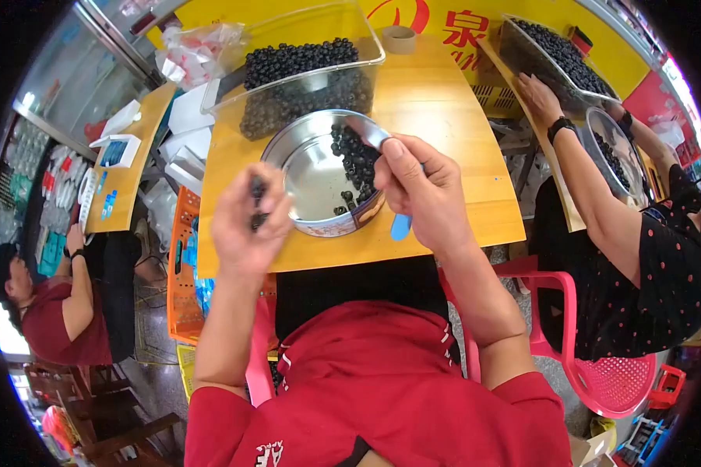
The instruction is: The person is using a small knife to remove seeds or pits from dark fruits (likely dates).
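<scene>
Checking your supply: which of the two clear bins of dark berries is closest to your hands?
The clear bin straight ahead on your own wooden table, just behind the round metal tin. The other bin sits on the neighbour's table to the right.

round tin [308, 175]: shiny metal | bin [304, 70]: clear glossy plastic | table [444, 156]: smooth wood

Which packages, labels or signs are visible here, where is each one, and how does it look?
Yellow sign: behind the table, top centre; yellow with red characters.
White boxes: left of the clear bin, stacked; plain white.
Blue-and-white box: on the left side table; small, rectangular.
Round tin: before the person; its outer band is patterned.
</scene>
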`<state>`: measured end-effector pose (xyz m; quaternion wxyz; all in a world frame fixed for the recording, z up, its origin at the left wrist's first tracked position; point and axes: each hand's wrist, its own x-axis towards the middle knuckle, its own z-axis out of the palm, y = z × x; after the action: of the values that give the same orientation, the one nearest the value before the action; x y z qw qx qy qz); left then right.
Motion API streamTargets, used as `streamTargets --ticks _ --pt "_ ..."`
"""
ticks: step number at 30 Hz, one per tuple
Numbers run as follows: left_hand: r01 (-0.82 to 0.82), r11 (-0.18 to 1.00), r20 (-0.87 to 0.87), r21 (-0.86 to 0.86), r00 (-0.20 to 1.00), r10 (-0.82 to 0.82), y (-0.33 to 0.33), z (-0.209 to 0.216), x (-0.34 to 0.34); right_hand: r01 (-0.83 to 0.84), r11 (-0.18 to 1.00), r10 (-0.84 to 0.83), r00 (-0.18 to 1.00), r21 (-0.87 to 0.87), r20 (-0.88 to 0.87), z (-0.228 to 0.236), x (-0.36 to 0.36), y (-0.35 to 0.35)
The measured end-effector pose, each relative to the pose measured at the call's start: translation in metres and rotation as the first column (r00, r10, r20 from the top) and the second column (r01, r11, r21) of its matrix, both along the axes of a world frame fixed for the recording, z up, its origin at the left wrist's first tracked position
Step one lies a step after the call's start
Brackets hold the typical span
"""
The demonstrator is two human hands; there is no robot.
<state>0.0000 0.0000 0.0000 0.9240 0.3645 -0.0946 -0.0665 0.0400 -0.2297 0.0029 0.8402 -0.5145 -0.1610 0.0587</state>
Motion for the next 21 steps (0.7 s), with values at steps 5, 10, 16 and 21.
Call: streamTargets --ticks 5,10,16,21 --pt "-0.216 0.976 -0.094 0.015 0.972 0.217 0.085 -0.022 -0.056 0.053 0.995 -0.059 0.995 -0.08 -0.076 0.003 -0.007 -0.009" --pt "-0.465 0.856 -0.239 0.223 0.826 0.511 0.2 -0.06 -0.128 0.067 0.997 -0.068 0.997 -0.046 -0.021 0.0 0.003 -0.006" --pt "-0.493 0.596 -0.356 0.634 0.499 0.79 0.283 -0.143 -0.255 -0.004 0.999 0.002 0.999 -0.047 -0.032 -0.002 0.005 0.001" --pt "-0.294 0.587 -0.471 0.755 0.381 0.796 0.273 -0.18 -0.318 0.001 0.997 -0.001 1.0 -0.083 0.005 -0.007 0.008 0.008"
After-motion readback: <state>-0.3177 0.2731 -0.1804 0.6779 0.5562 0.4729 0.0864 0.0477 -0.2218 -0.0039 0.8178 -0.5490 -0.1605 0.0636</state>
